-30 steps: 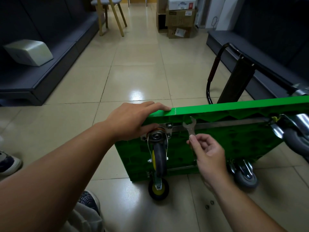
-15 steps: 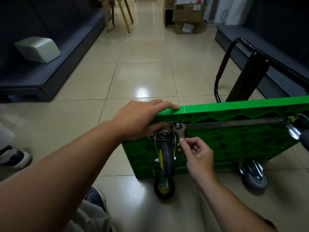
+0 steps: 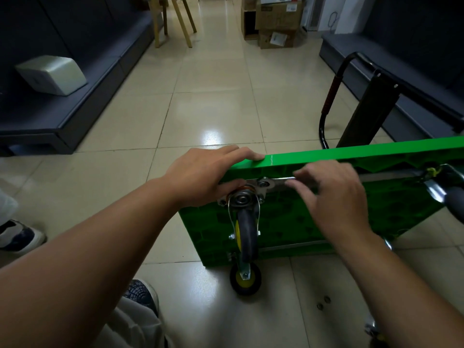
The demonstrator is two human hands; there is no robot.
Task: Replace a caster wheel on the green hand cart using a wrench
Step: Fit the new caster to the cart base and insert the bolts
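Green hand cart (image 3: 376, 209) on its side, caster (image 3: 244, 222) at its corner. Left hand (image 3: 200, 177) clamps cart edge; right hand (image 3: 334, 197) grips wrench (image 3: 281, 182) on mounting bolt. Loose nuts (image 3: 324, 303) below cart: fastening probably unfinished.

Vivid green cart on glossy beige tiles

The cart (image 3: 376, 151) is bright green along its edge, with a darker green honeycomb pattern on its underside. The upper wheel (image 3: 247, 232) has a grey tyre and a yellow hub in a silver bracket. The lower wheel (image 3: 247, 282) is black with a yellow centre. The wrench (image 3: 278, 183) is silver. The handle (image 3: 331, 96) is black with a reddish-brown ribbed grip. The floor (image 3: 213, 84) is beige with thin dark grout lines. The benches (image 3: 75, 96) are dark blue-grey, the boxes (image 3: 276, 18) are brown, and the shoe (image 3: 140, 295) is speckled dark blue with a white edge.
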